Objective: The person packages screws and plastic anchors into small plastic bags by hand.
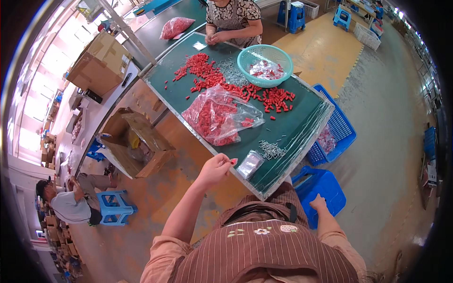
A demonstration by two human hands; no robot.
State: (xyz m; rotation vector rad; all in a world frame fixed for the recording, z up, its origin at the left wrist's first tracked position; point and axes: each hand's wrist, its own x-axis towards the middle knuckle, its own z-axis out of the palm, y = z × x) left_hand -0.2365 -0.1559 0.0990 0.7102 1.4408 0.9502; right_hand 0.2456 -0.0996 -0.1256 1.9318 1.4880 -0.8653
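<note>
- The room is a workshop with a worn grey and yellow floor; a green table (295, 127) stands at its middle, set cornerwise to the wearer.
- The left hand (214, 170) is just outside the table's left edge, toward the near corner, its thumb and fingers pinched together on a red piece (234, 161).
- Clear packets (250, 164) lie beside that hand, on the left edge by the near corner.
- A pile of grey screws (272, 150) is just beyond the packets, toward the near short edge.
- The right hand (319, 203) is lowered off the table, over a blue bin (330, 181); I cannot tell whether its fingers hold anything or touch the bin.
- A clear bag (212, 118) of red pieces lies along the left edge, with loose red pieces (205, 70) spread beyond it.
- More screws (232, 73) lie between these and a pale green basket (243, 59) of packets at the right edge.
- Near the far corner, a co-worker's hands (218, 37) are close together beside a small packet (199, 46).
- A blue crate (343, 129) stands below the right corner.
</note>
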